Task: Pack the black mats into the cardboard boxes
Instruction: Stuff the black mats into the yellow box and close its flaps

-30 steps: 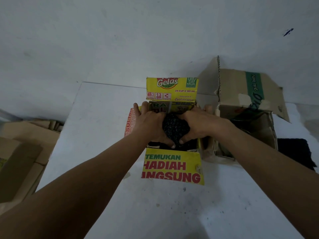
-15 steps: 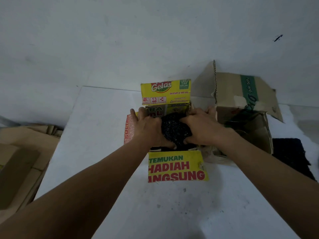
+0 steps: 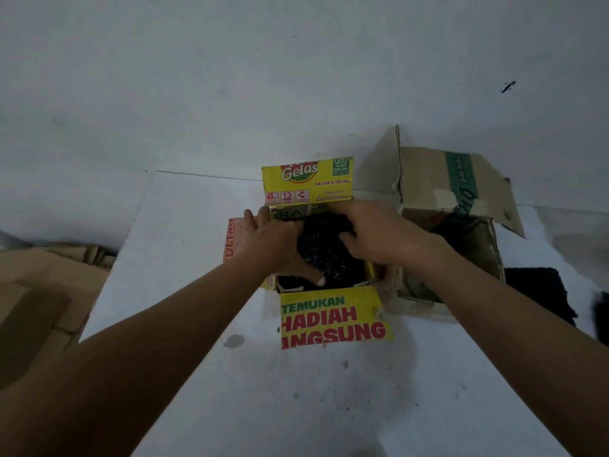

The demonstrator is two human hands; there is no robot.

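Observation:
An open yellow cardboard box (image 3: 333, 316) with red and green print stands on the white table, its flaps spread. A bunched black mat (image 3: 324, 245) sits in its opening. My left hand (image 3: 273, 242) holds the mat from the left, thumb curled under its near edge. My right hand (image 3: 375, 235) grips it from the right, fingers curled over the top. A second, brown cardboard box (image 3: 428, 179) stands open just to the right, with something dark inside. More black mats (image 3: 540, 295) lie flat on the table right of that box.
The white table (image 3: 184, 258) runs back to a white wall. Flattened brown cardboard (image 3: 43, 291) is stacked off the table's left edge. A small stain (image 3: 234, 341) marks the table near the yellow box.
Both hands have stayed on the black mat in the yellow box. My right hand has shifted further over the mat's top, and the mat sits bunched higher toward the box's far side.

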